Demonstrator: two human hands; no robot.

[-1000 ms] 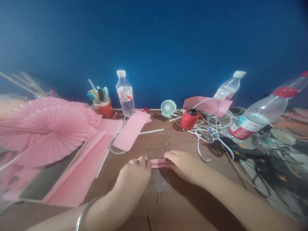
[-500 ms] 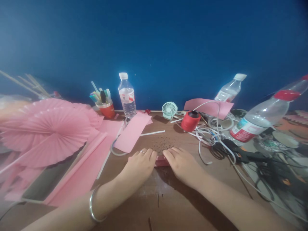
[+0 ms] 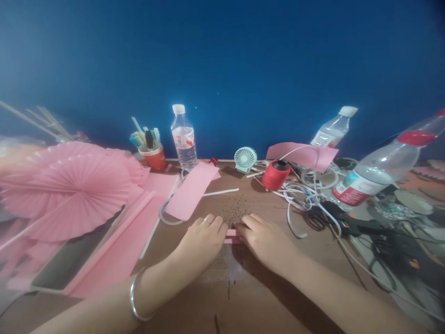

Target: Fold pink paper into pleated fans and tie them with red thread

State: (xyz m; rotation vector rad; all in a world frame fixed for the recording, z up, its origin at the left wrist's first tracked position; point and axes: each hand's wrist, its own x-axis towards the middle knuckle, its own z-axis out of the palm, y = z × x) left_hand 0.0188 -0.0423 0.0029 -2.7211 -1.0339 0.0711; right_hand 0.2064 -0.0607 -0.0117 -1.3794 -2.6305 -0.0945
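Between my two hands lies a small folded strip of pink paper (image 3: 232,240) on the brown table. My left hand (image 3: 205,236), with a ring and a silver bangle (image 3: 134,297), is closed on the strip's left end, fingers bent together. At the right end my right hand (image 3: 264,236) grips it with curled fingers. Both thumbs are mostly hidden. Just beyond the hands, small dark specks (image 3: 238,206) are scattered on the tabletop. A flat pink paper piece (image 3: 191,191) lies beyond my left hand.
Pink pleated fans (image 3: 79,190) and sheets cover the left. Behind stand a pen cup (image 3: 155,159), a water bottle (image 3: 184,144) and a small fan (image 3: 245,159). Red thread (image 3: 276,175), white cords (image 3: 306,199) and a large bottle (image 3: 375,176) are on the right.
My fingers have shifted slightly on the pink strip, and more of it shows between my hands, with a fold line or gap visible. The surroundings look the same.
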